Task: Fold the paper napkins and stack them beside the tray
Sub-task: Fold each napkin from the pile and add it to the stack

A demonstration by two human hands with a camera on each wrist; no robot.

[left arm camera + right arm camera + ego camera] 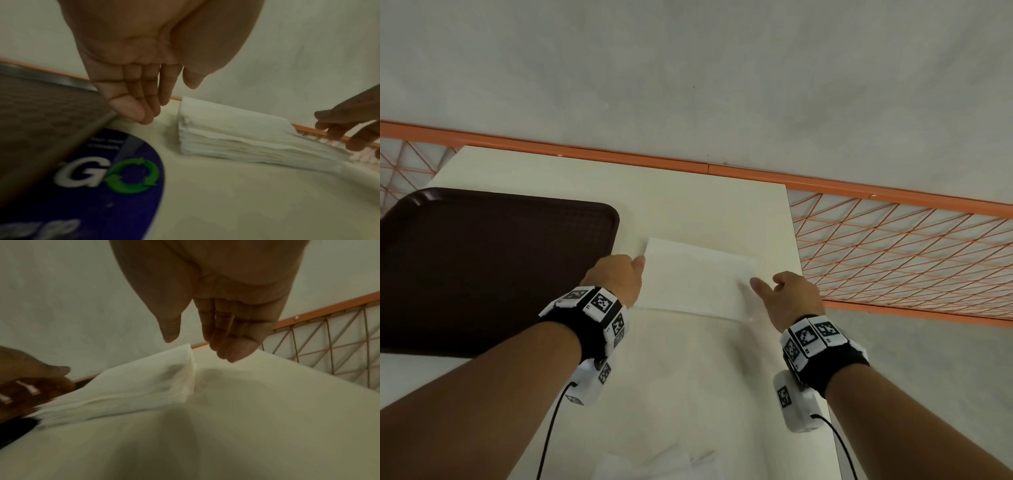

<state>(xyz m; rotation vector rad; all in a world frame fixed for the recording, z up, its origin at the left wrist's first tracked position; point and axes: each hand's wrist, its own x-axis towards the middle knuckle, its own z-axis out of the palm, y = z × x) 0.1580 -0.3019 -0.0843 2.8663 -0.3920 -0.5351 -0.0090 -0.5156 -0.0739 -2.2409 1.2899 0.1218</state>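
Loose napkins [654,462], nearest the head camera, lie unfolded at the table's near edge. Beyond them, the folded stack [697,279] sits right of the tray [482,267], long axis running left-right between both hands.

Left wrist: left hand [131,73] relaxed, empty, stack to its right.

Right wrist: right hand [226,305] relaxed, empty, beside the stack's end.

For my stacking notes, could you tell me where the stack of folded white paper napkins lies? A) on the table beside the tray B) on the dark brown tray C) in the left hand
A: the stack of folded white paper napkins lies on the cream table, right of the dark brown plastic tray.
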